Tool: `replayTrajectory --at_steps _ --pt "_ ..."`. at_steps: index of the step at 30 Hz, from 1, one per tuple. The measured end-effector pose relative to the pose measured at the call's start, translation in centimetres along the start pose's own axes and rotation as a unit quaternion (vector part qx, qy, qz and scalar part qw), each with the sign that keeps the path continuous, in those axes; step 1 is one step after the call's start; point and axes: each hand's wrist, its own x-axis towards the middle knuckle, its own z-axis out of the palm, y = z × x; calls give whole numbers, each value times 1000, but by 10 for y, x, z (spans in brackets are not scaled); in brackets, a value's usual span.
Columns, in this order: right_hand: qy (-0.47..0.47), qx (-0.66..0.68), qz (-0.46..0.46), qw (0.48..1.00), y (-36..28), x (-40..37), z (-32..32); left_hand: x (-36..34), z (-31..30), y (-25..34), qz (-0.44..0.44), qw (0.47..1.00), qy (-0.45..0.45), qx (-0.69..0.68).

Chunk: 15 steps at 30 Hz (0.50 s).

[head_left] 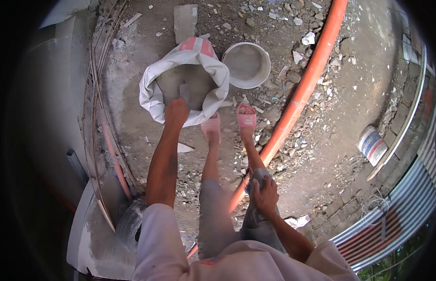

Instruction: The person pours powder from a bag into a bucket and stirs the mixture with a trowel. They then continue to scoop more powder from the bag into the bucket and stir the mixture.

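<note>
Grey powder (199,77) fills the open sack (150,96), which stands on the rubble-strewn ground (321,140) just beside a pail (246,64). The left hand (176,112) is at the sack's mouth, closed round a small grey tool (184,90). The right hand (266,193) lies draped over the knee, holding nothing. The slack rim could fold and spill powder, and the sandals (246,121) could slip on loose debris beside the pipe (307,86).

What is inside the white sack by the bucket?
Grey powder fills the white sack. The left hand reaches in, gripping a grey tool that lies against it. The hand covers the tool's handle, and anything beneath the powder's surface is hidden.
</note>
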Motion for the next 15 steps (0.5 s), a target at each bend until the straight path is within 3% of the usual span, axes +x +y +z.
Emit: replayTrajectory --at_steps 3,7,15 --pt "-32 4 21 999 -4 4 -1 3 11 9 -55 997 0 -56" --pt "1 20 6 1000 4 6 4 25 43 13 -35 990 17 -136" --pt "-6 27 11 1000 -6 10 0 27 32 28 -68 976 -8 -207"
